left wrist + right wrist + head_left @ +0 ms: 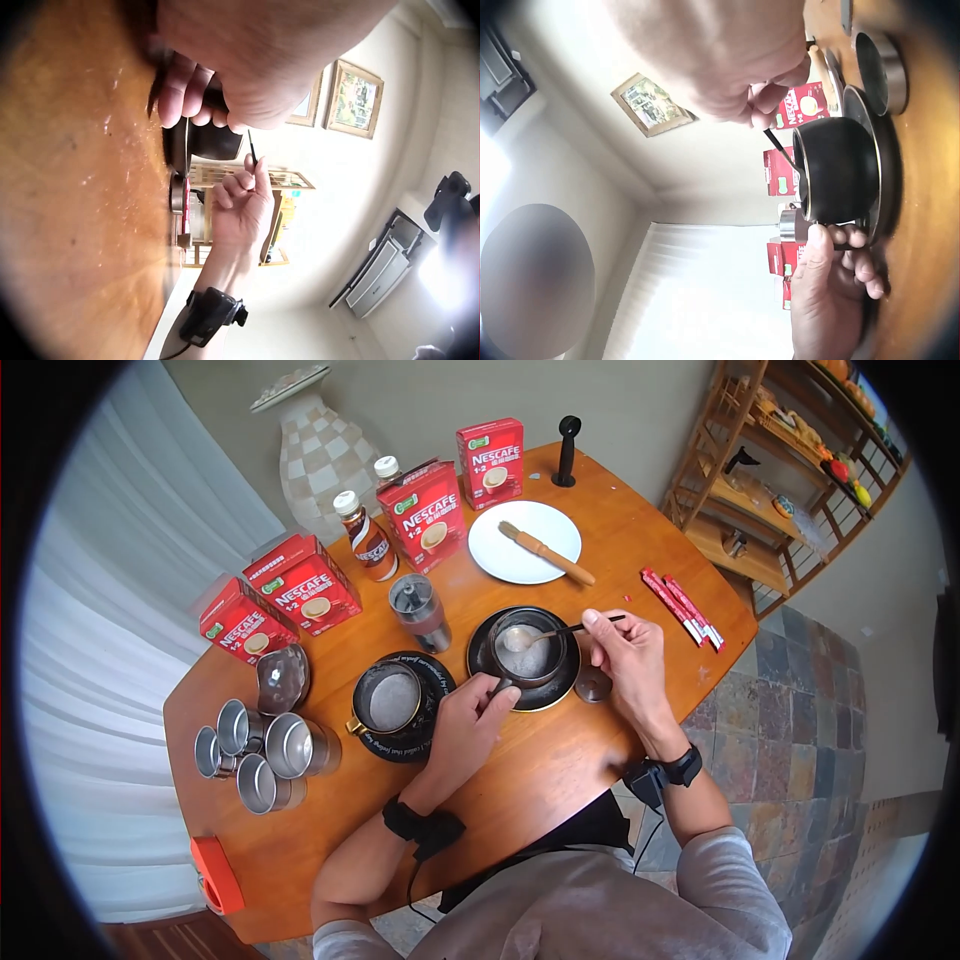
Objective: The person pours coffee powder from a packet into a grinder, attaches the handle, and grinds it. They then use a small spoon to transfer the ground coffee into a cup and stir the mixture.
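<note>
My left hand (468, 725) grips the handle of a black cup (836, 172), which stands on a dark saucer (478, 656) with a pale rim. Pale, whitish contents fill part of the cup. From the right side, my right hand (630, 665) pinches the dark handle of a spoon (572, 628), and the spoon's bowl dips into the cup. A small round metal cup (892, 75) is beside the saucer, under my right hand. To the left, a second dark cup (361, 705) with a gold handle holds similar pale contents on a lettered saucer (436, 685).
Several metal cups (290, 745) and a clear glass bowl (283, 680) are at left. Behind are a grinder-like cylinder (420, 610), bottles (372, 545), red Nescafe boxes (425, 515), a white plate (490, 550) bearing a brush (545, 552), and a black stand (566, 455). Red sachets (680, 605) lie right.
</note>
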A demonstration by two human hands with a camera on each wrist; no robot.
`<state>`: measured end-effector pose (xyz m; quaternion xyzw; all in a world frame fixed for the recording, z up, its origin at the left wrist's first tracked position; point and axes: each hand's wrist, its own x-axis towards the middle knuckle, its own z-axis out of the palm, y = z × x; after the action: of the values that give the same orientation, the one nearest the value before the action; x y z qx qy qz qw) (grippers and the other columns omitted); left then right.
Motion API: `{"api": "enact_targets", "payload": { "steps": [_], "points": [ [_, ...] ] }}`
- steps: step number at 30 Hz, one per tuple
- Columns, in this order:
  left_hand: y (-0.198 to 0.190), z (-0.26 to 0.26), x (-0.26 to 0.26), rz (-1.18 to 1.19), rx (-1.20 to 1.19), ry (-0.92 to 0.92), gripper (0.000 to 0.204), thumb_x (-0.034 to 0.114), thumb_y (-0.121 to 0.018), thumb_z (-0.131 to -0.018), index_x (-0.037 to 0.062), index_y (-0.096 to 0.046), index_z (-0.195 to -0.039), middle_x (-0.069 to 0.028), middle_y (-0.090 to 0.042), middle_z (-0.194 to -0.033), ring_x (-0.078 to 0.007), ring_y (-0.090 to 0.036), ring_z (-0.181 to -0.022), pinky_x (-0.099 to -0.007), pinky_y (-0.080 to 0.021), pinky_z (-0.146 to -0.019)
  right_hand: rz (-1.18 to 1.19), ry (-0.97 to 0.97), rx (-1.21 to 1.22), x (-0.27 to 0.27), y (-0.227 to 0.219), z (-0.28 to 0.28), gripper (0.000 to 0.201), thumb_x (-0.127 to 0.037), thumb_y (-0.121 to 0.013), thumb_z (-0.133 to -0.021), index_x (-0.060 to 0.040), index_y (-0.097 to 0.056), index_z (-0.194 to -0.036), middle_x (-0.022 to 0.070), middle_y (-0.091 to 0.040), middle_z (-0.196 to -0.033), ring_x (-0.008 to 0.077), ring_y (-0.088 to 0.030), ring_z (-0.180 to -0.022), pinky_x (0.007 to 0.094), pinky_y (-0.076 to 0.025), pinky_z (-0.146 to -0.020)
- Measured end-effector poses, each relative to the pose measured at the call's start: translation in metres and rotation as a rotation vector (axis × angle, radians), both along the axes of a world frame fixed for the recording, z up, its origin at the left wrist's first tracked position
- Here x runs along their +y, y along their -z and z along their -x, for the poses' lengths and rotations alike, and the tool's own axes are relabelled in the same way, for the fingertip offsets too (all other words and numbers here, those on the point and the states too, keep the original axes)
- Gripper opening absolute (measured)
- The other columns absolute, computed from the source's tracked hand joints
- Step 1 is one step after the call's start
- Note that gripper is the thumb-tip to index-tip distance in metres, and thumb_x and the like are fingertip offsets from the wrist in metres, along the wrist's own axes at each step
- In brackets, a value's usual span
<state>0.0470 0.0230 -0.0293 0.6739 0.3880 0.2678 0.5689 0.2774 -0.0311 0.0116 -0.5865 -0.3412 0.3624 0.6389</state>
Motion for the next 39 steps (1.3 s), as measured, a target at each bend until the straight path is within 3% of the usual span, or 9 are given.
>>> {"api": "enact_targets", "payload": {
  "steps": [5,12,20,23,24,25,28,29,39],
  "points": [
    [0.0,-0.001,0.0,0.073,-0.042,-0.014,0.022,0.022,-0.064,-0.105,0.0001,-0.066,-0.103,-0.0033,-0.069,-0.089,-0.0041,-0.057,-0.064,-0.0218,-0.05,-0.055,0.021,0.051,-0.008,0.0,-0.003,-0.004,0.028,-0.029,-0.077,-0.1,-0.004,-0.074,-0.087,-0.0037,-0.061,-0.061,0.0015,-0.047,-0.052,0.0198,-0.033,-0.049],
    [0.007,-0.002,0.001,0.001,-0.032,-0.016,0.023,0.022,-0.065,-0.105,-0.0014,-0.066,-0.104,-0.0027,-0.07,-0.085,-0.0045,-0.057,-0.062,-0.0228,-0.049,-0.054,-0.007,0.066,-0.046,0.001,-0.018,-0.004,0.026,-0.028,-0.077,-0.099,-0.005,-0.074,-0.088,-0.0033,-0.06,-0.06,0.0015,-0.047,-0.049,0.0196,-0.032,-0.046],
    [-0.007,-0.004,-0.004,-0.113,-0.058,-0.055,0.024,0.022,-0.069,-0.103,-0.0014,-0.065,-0.098,-0.0011,-0.057,-0.067,-0.0066,-0.052,-0.055,-0.0289,-0.043,-0.049,-0.072,-0.113,-0.139,0.016,-0.053,0.057,0.024,-0.025,-0.076,-0.101,-0.0017,-0.077,-0.096,-0.003,-0.062,-0.062,0.0009,-0.05,-0.053,0.0187,-0.033,-0.049],
    [-0.004,-0.005,-0.001,-0.278,-0.106,-0.071,0.023,0.019,-0.07,-0.101,-0.003,-0.065,-0.102,-0.0069,-0.059,-0.07,-0.0116,-0.057,-0.064,-0.0331,-0.047,-0.058,-0.12,-0.21,-0.121,0.024,-0.048,0.088,0.019,-0.018,-0.077,-0.099,0.0011,-0.076,-0.099,-0.003,-0.063,-0.068,0.0012,-0.051,-0.057,0.0193,-0.036,-0.051],
    [-0.004,-0.005,-0.002,-0.199,-0.139,-0.089,0.025,0.02,-0.073,-0.097,-0.0037,-0.066,-0.098,-0.0259,-0.069,-0.088,-0.0488,-0.067,-0.085,-0.0495,-0.052,-0.07,-0.102,-0.238,-0.161,0.024,-0.047,0.097,0.017,-0.014,-0.077,-0.099,0.0027,-0.075,-0.099,-0.0036,-0.064,-0.073,0.0014,-0.053,-0.061,0.0193,-0.039,-0.053],
    [-0.007,-0.005,-0.003,-0.233,-0.17,-0.095,0.021,0.017,-0.069,-0.098,-0.0032,-0.065,-0.101,-0.0251,-0.07,-0.09,-0.0472,-0.068,-0.085,-0.0482,-0.053,-0.074,-0.129,-0.268,-0.22,0.027,-0.043,0.107,0.014,-0.011,-0.077,-0.097,0.0032,-0.075,-0.099,0.0007,-0.068,-0.073,0.0061,-0.058,-0.059,0.0232,-0.044,-0.054],
    [0.016,-0.007,-0.004,-0.398,-0.336,-0.156,0.019,0.011,-0.061,-0.099,-0.0041,-0.06,-0.11,-0.0251,-0.069,-0.105,-0.039,-0.068,-0.099,-0.0458,-0.053,-0.084,-0.641,-0.314,-1.017,0.044,-0.029,0.117,0.017,-0.006,-0.084,-0.083,0.0004,-0.075,-0.096,0.0127,-0.07,-0.079,0.0248,-0.065,-0.063,0.0346,-0.052,-0.058],
    [0.021,-0.008,-0.008,-0.427,-0.308,-0.198,0.02,0.011,-0.061,-0.098,-0.0043,-0.059,-0.111,-0.0245,-0.068,-0.105,-0.0383,-0.068,-0.099,-0.0454,-0.053,-0.084,-0.68,-0.327,-1.151,0.045,-0.026,0.121,0.02,-0.006,-0.086,-0.079,-0.0009,-0.075,-0.095,0.0101,-0.066,-0.076,0.0254,-0.063,-0.064,0.0356,-0.05,-0.057],
    [0.029,-0.005,-0.007,-0.469,-0.206,-0.141,0.021,0.008,-0.063,-0.096,-0.003,-0.055,-0.113,-0.0209,-0.061,-0.103,-0.033,-0.064,-0.096,-0.0426,-0.05,-0.082,-0.7,-0.333,-1.195,0.039,-0.027,0.12,0.026,-0.006,-0.089,-0.076,-0.0008,-0.076,-0.098,0.0072,-0.06,-0.075,0.0235,-0.056,-0.064,0.0361,-0.047,-0.056]
  ]
}}
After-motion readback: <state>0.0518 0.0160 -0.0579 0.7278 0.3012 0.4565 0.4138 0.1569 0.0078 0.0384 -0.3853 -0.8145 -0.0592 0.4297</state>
